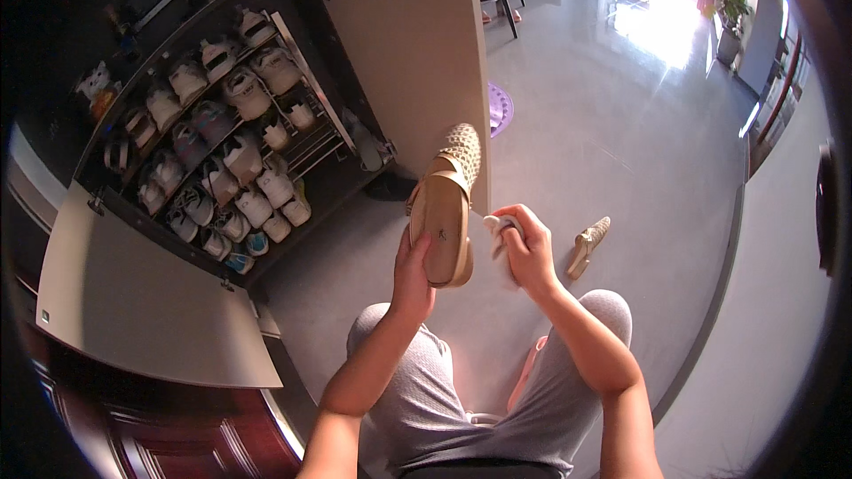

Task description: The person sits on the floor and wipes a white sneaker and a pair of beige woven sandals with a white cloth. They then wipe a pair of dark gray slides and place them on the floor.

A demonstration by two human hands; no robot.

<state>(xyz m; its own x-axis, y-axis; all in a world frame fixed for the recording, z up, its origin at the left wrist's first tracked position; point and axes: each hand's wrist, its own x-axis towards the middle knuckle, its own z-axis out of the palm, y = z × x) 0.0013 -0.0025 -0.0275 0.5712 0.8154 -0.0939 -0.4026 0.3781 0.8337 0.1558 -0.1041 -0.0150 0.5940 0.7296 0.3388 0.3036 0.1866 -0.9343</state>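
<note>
My left hand (pixel 414 274) grips a beige backless shoe (pixel 444 226) by its heel end, with the insole facing up and the woven toe pointing away from me. Just right of that shoe, my right hand (pixel 529 249) clutches a crumpled white cloth (pixel 500 231); a small gap separates cloth and shoe. A matching woven shoe (pixel 588 247) rests on the grey floor, to the right of my right hand.
At the left stands a shoe cabinet with its doors open (pixel 153 293), its metal racks holding several pairs of shoes (pixel 247 94). One tall door panel (pixel 426 33) reaches near the held shoe. A purple mat (pixel 499 110), chairs and a potted plant (pixel 730 10) are farther off.
</note>
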